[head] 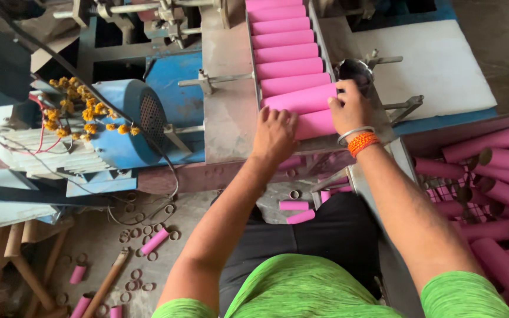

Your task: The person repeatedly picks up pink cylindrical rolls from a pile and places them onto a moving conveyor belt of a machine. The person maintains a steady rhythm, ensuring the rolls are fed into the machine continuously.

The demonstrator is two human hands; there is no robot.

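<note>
A row of several pink cardboard tubes [287, 50] lies crosswise in a metal feed tray [231, 106] of a machine. My left hand [275, 132] and my right hand [351, 106] both grip the nearest pink tube [316, 121] at the tray's near end, left hand on its left end, right hand on its right end. The right wrist wears a metal bangle and an orange thread band. Right behind that hand sits a round metal cup-like machine part [353, 69].
A blue motor [128, 123] with a garland of orange flowers [83, 109] stands at the left. A bin of long pink tubes [490, 188] is at the right. Short pink tube pieces [296, 211] and cardboard rings [148, 232] litter the floor.
</note>
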